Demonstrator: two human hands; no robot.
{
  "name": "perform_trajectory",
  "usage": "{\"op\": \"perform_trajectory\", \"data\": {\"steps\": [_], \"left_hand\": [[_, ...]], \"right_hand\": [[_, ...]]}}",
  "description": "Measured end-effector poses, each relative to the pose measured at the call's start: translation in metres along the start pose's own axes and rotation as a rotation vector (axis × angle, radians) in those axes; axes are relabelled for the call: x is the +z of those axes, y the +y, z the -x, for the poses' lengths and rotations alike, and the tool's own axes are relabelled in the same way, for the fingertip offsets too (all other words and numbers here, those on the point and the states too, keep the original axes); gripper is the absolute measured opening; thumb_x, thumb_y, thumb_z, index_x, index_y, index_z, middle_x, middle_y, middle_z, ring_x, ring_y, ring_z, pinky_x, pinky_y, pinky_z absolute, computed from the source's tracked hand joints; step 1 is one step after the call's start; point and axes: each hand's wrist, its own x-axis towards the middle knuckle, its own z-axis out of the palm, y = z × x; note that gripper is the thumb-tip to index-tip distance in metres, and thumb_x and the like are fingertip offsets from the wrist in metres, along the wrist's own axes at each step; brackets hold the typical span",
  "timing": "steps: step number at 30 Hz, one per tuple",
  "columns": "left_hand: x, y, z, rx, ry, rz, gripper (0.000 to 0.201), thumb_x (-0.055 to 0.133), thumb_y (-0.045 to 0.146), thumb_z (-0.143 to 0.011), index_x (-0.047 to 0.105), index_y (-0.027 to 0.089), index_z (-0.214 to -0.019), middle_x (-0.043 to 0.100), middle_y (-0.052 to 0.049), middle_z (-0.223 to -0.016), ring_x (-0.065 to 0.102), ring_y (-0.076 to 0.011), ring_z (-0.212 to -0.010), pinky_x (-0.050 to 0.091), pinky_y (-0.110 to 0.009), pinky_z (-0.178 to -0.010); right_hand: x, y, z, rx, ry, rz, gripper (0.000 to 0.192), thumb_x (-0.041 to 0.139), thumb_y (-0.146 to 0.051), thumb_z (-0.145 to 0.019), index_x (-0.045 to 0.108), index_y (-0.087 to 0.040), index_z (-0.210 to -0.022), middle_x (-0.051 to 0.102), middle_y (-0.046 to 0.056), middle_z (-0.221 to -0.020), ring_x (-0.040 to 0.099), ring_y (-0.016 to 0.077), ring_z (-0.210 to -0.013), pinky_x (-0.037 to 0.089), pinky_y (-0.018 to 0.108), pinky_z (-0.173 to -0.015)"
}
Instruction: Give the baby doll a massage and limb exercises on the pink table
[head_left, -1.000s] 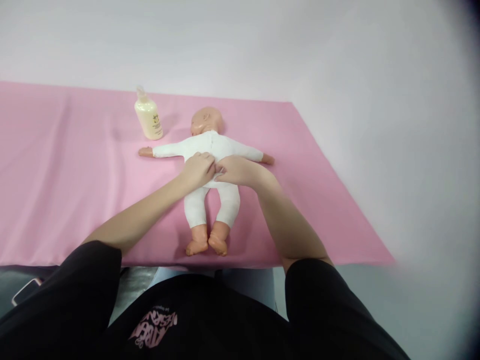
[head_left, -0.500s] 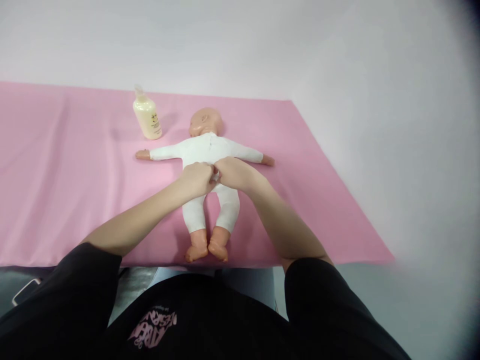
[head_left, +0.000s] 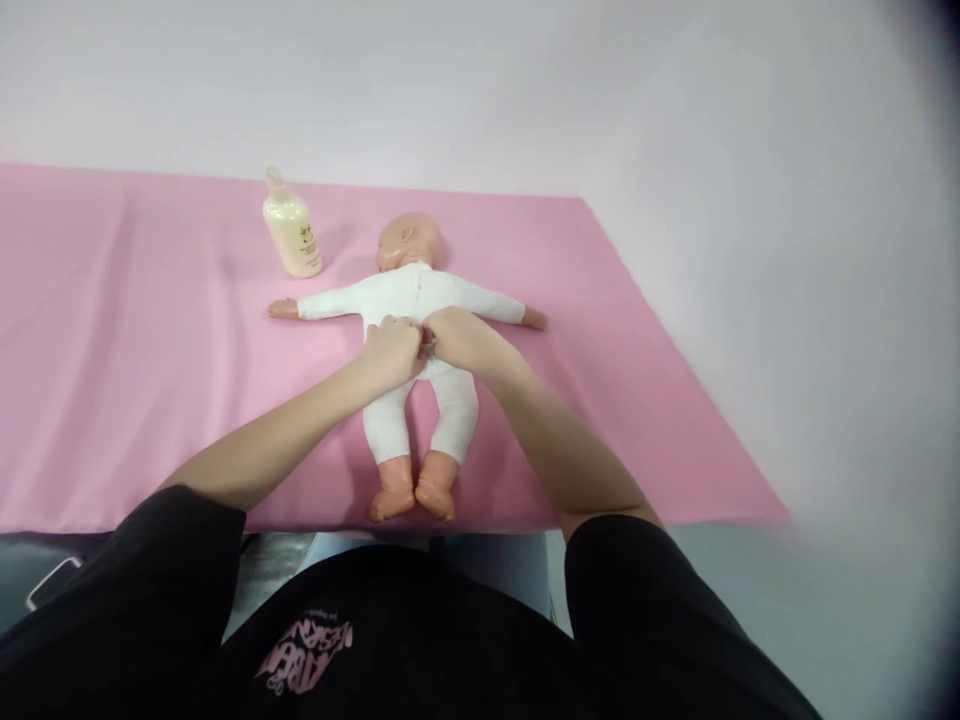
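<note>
A baby doll (head_left: pixel 416 330) in a white bodysuit is laid flat on its back in the middle of the pink cloth (head_left: pixel 135 360), so that its front is presented upward to the person and both hands can be brought to it without its being held steady. Its long axis runs away from the person: the head is pointed toward the far edge of the cloth, the bare feet toward the near edge, and the arms are spread straight out to either side.

The left hand (head_left: pixel 391 350) and the right hand (head_left: pixel 454 338) are met at the doll's belly, knuckles almost touching. The fingers of each are curled together and seem pinched on the white fabric at the centre line, where a small fastening appears to be gripped between them; the exact hold cannot be made out.

A cream-coloured bottle (head_left: pixel 291 232) is stood upright beyond the doll's outstretched arm, near the head but apart from it.
</note>
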Motion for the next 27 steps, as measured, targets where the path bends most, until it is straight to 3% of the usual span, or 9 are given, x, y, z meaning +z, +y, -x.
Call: {"op": "perform_trajectory", "data": {"steps": [5, 14, 21, 27], "left_hand": [[0.01, -0.006, -0.01, -0.006, 0.044, 0.007, 0.03, 0.053, 0.02, -0.105, 0.077, 0.014, -0.122, 0.072, -0.02, -0.129, 0.067, -0.038, -0.12, 0.057, -0.045, -0.087], [0.033, -0.023, -0.028, -0.055, 0.137, 0.075, 0.037, 0.053, 0.017, -0.105, 0.056, 0.003, -0.139, 0.079, -0.022, -0.116, 0.076, -0.0345, -0.107, 0.055, -0.041, -0.085], [0.029, -0.025, -0.035, -0.065, 0.14, 0.072, 0.033, 0.05, 0.015, -0.104, 0.067, 0.007, -0.131, 0.079, -0.021, -0.127, 0.075, -0.0323, -0.118, 0.056, -0.039, -0.094], [0.033, -0.024, -0.043, -0.097, 0.163, 0.051, 0.03, 0.05, 0.02, -0.105, 0.074, 0.012, -0.122, 0.079, -0.018, -0.12, 0.074, -0.0329, -0.113, 0.056, -0.042, -0.093]], "right_hand": [[0.011, 0.008, -0.015, 0.018, 0.085, 0.029, 0.038, 0.043, -0.007, -0.105, 0.075, -0.004, -0.126, 0.08, 0.022, -0.124, 0.074, 0.0305, -0.114, 0.048, 0.035, -0.09], [0.031, 0.013, -0.035, 0.008, 0.141, 0.026, 0.037, 0.041, -0.007, -0.108, 0.074, -0.003, -0.122, 0.076, 0.026, -0.128, 0.072, 0.0289, -0.114, 0.044, 0.033, -0.086], [0.036, 0.02, -0.038, -0.012, 0.232, -0.02, 0.034, 0.043, -0.014, -0.112, 0.06, -0.003, -0.139, 0.076, 0.025, -0.128, 0.071, 0.0229, -0.108, 0.04, 0.029, -0.081], [0.032, 0.021, -0.045, 0.0, 0.229, 0.002, 0.032, 0.045, -0.014, -0.112, 0.069, -0.002, -0.129, 0.078, 0.024, -0.119, 0.068, 0.0211, -0.1, 0.038, 0.029, -0.081]]}}
